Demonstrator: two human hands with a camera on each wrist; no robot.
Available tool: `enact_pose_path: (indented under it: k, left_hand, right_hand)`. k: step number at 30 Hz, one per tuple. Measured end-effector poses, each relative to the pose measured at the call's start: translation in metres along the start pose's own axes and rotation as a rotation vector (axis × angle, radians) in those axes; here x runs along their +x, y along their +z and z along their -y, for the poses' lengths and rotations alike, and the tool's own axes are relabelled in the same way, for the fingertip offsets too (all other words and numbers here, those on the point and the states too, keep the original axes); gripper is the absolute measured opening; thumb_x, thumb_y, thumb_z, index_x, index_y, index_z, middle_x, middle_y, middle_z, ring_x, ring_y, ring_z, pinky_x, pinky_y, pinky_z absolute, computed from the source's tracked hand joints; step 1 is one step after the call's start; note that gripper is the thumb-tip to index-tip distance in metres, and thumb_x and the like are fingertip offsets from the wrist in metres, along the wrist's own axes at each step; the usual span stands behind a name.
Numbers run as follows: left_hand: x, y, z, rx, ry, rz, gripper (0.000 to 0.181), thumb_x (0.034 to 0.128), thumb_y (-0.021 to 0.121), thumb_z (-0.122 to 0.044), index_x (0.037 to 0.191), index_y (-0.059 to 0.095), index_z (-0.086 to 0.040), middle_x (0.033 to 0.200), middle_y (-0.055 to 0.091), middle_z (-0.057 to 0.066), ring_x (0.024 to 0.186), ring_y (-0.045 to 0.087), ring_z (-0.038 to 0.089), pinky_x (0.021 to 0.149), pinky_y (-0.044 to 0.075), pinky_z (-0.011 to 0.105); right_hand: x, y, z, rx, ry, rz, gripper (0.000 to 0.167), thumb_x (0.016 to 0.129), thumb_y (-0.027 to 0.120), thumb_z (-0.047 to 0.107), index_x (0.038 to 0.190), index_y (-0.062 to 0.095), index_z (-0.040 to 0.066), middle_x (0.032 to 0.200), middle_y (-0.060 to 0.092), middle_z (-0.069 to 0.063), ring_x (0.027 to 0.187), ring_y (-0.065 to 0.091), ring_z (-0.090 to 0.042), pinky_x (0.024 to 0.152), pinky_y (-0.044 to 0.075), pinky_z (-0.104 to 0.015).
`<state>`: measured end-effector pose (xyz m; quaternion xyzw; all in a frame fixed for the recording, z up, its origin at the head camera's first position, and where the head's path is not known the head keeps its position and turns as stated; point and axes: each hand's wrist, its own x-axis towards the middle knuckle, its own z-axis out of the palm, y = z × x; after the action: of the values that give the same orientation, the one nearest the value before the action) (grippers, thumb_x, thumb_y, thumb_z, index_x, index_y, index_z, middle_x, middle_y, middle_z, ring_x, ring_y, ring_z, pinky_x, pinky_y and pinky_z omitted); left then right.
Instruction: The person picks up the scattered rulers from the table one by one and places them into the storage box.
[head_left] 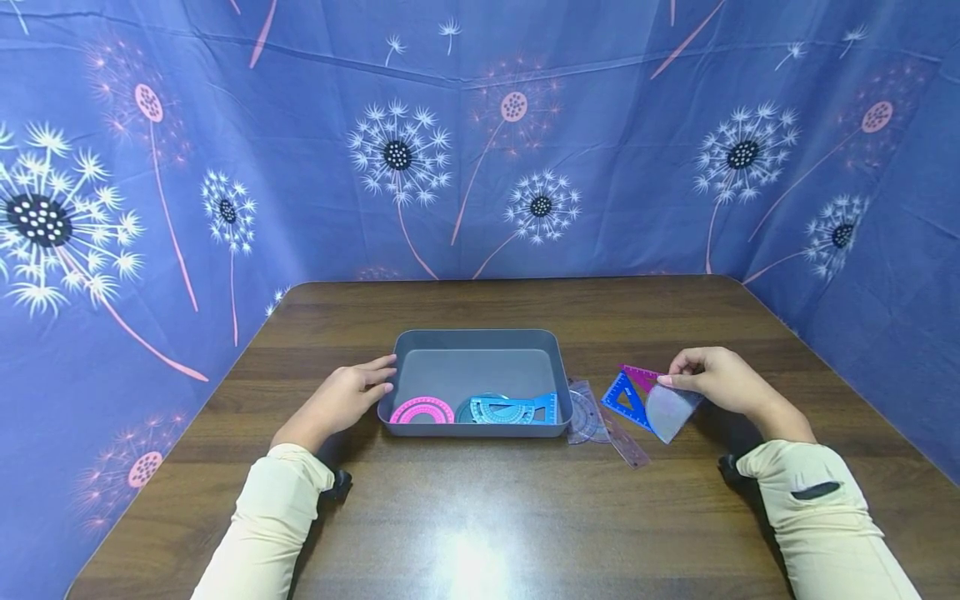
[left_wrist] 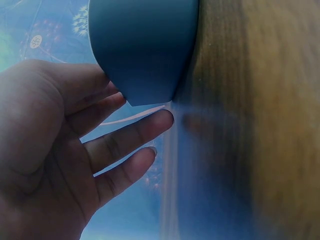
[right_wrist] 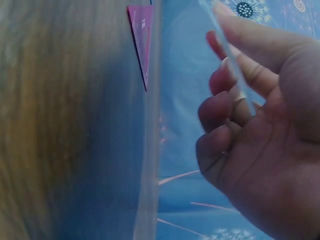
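We saw the right hand (head_left: 718, 382) pinch a clear piece (head_left: 670, 414), right of the tray (head_left: 438, 372) | long edge slanted, near end left | only right wrist view showed its thin side | left hand (head_left: 340, 402), spread, touched tray

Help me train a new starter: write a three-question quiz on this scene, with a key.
1. Which hand touches the tray, and which pinches a translucent piece?
2. True or false: the pink protractor lies inside the tray.
3. The magenta triangle lies: (a) in the tray; (b) on the table; (c) under the tray.

Key:
1. The left hand touches the tray; the right hand pinches the piece.
2. True.
3. b
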<state>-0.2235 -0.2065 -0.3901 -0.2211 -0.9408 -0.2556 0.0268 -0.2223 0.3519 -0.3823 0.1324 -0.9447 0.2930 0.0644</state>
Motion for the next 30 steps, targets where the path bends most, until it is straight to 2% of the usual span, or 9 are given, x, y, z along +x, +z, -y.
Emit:
enact_pose_path:
  k: [7,12,16,21,26,30]
  left_hand:
    - [-0.002,-0.002,-0.001,-0.007,-0.006,0.002,0.037,0.1011,0.059,-0.016,0.134,0.060,0.001,0.150,0.048,0.010,0.137,0.044,0.036,0.111,0.036,0.055]
    - [-0.002,-0.002,0.000,-0.009,0.000,-0.006,0.037,0.1010,0.059,-0.014,0.133,0.060,0.003,0.149,0.049,0.010,0.137,0.045,0.036,0.111,0.036,0.055]
    - [-0.003,-0.002,0.001,-0.017,0.000,-0.002,0.037,0.1008,0.059,-0.015,0.134,0.060,0.003,0.149,0.049,0.010,0.137,0.044,0.036,0.111,0.036,0.055]
    - [-0.003,-0.002,0.001,-0.007,0.003,0.000,0.037,0.1012,0.059,-0.016,0.134,0.060,0.002,0.150,0.049,0.010,0.137,0.044,0.035,0.111,0.036,0.054]
    - [-0.001,-0.002,-0.001,-0.012,0.013,0.000,0.037,0.1015,0.059,-0.016,0.134,0.060,0.001,0.151,0.047,0.009,0.137,0.045,0.034,0.111,0.037,0.053]
    - [0.000,-0.001,-0.001,-0.016,0.000,0.006,0.037,0.1017,0.058,-0.017,0.135,0.060,0.000,0.152,0.046,0.008,0.137,0.045,0.032,0.111,0.037,0.053]
  right_hand:
    - [0.003,0.004,0.006,0.152,-0.026,-0.165,0.017,0.091,0.074,0.020,0.085,0.071,0.004,0.070,0.057,0.004,0.064,0.046,-0.007,0.050,0.039,-0.025]
    - [0.007,0.008,0.013,0.207,-0.040,-0.260,0.017,0.091,0.075,0.018,0.087,0.071,0.002,0.070,0.060,0.006,0.065,0.048,-0.006,0.051,0.040,-0.024]
    - [0.009,0.010,0.022,0.224,-0.018,-0.348,0.020,0.091,0.075,0.022,0.087,0.071,0.002,0.070,0.063,0.008,0.065,0.051,-0.004,0.054,0.042,-0.021]
    - [0.010,0.011,0.040,0.360,0.019,-0.450,0.025,0.091,0.075,0.021,0.092,0.070,-0.003,0.072,0.065,0.010,0.067,0.053,-0.004,0.056,0.043,-0.020]
    - [0.012,0.014,0.059,0.507,-0.001,-0.472,0.023,0.092,0.073,0.012,0.096,0.068,-0.010,0.075,0.065,0.009,0.068,0.055,-0.006,0.057,0.046,-0.019]
    - [0.018,0.020,0.081,0.529,-0.063,-0.408,0.017,0.092,0.072,0.008,0.094,0.068,-0.008,0.073,0.065,0.006,0.064,0.055,-0.006,0.054,0.047,-0.020]
